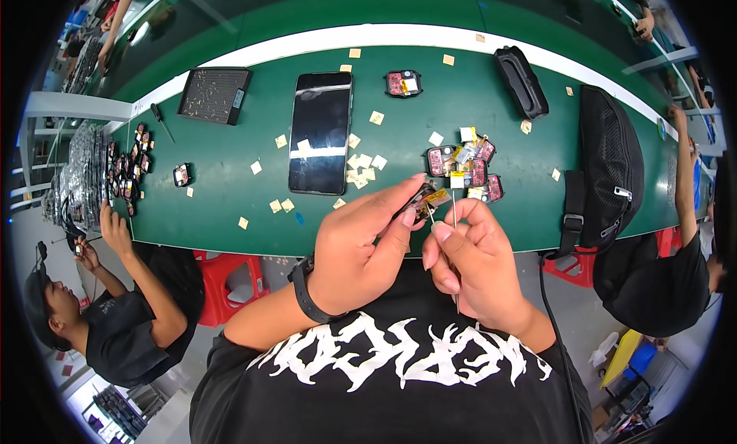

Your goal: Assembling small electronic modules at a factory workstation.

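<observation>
Just above the table's near edge, my left hand [345,248] grips a small dark watch module [417,206] between thumb and fingers. A yellow-brown strip [437,198] sticks out from its right side. My right hand [484,260] pinches slim metal tweezers [454,211], their tips at or beside the module; whether they touch it I cannot tell. Close beyond my right hand lies a pile of open watch modules [476,170] with red boards and silver-and-yellow batteries. My fingers hide much of the held module.
On the green table [253,202] lie a black phone [321,137], a small-parts tray [213,95], a screwdriver [162,123], scattered cream squares [364,161], a lone module [403,83], a black case [522,83] and a black bag [612,160]. Co-workers sit at left and right.
</observation>
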### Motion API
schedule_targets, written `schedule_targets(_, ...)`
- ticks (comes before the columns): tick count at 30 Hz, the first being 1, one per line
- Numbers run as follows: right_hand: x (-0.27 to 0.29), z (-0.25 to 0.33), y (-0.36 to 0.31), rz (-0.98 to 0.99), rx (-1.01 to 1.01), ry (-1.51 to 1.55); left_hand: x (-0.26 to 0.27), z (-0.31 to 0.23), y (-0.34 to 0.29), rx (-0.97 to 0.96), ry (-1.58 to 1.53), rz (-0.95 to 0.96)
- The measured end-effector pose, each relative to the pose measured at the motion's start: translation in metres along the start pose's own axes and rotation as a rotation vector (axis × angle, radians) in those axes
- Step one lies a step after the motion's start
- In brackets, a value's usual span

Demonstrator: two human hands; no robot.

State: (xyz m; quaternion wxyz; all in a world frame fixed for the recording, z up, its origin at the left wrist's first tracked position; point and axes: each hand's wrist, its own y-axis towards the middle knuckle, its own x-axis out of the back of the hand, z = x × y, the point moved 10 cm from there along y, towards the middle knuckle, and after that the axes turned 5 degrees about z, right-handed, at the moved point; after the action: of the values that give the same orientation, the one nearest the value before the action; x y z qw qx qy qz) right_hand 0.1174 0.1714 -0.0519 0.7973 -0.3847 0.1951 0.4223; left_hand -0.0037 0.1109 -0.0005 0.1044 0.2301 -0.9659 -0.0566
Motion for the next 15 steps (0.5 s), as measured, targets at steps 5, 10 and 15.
schedule_targets(5, 0.005, 0.007, 0.001, 0.003, 0.111, -0.047, -0.009, 0.024, -0.008, 0.281, -0.173, 0.140)
schedule_targets(10, 0.005, 0.001, -0.005, 0.019, 0.018, -0.075, -0.005, 0.011, -0.005, 0.154, -0.113, 0.095)
schedule_targets(15, 0.003, -0.003, -0.004, 0.010, 0.009, 0.014, 0.001, -0.002, -0.004, -0.005, 0.028, 0.002)
